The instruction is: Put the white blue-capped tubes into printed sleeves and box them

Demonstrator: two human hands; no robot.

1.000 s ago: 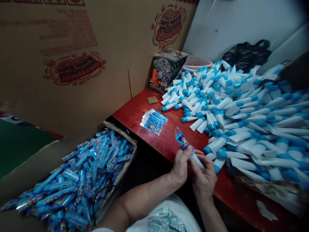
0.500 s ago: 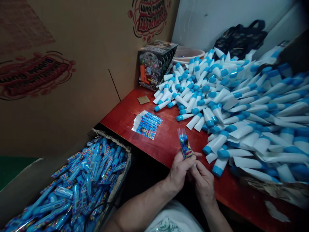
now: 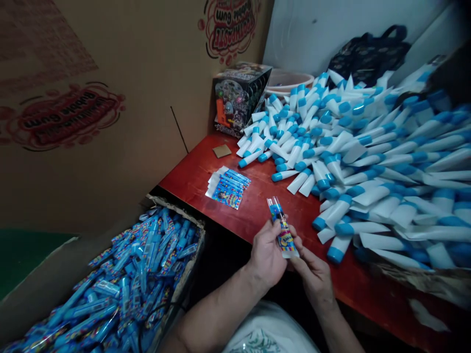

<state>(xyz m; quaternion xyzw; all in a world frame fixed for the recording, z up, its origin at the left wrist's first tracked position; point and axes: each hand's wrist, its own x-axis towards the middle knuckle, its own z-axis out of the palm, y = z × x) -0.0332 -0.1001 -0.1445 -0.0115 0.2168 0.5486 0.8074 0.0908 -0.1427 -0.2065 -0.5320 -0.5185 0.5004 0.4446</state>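
Note:
Both hands are on one tube (image 3: pixel 284 236), which wears a bright blue printed sleeve with clear film sticking out past its far end. My left hand (image 3: pixel 268 252) is wrapped round the tube's left side. At the tube's near, pale end, the fingers of my right hand (image 3: pixel 312 269) pinch it. A fanned stack of flat printed sleeves (image 3: pixel 228 188) lies on the red table (image 3: pixel 191 179), ahead and to the left of the hands. To the right, close to my right hand, is a large heap of white tubes with blue caps (image 3: pixel 340 196).
An open carton (image 3: pixel 201 235) full of blue sleeved tubes stands lower left. A big printed cardboard box (image 3: pixel 140 63) rises on the left. Farther back are a dark toy box (image 3: pixel 235 100), a pink basin (image 3: pixel 290 81) and a dark bag (image 3: pixel 368 59). A small cardboard piece (image 3: pixel 222 151) lies on the table.
My left thumb has shifted off the tube's front, so more of the printed sleeve shows. My right fingers now grip its near end. The view has shifted slightly.

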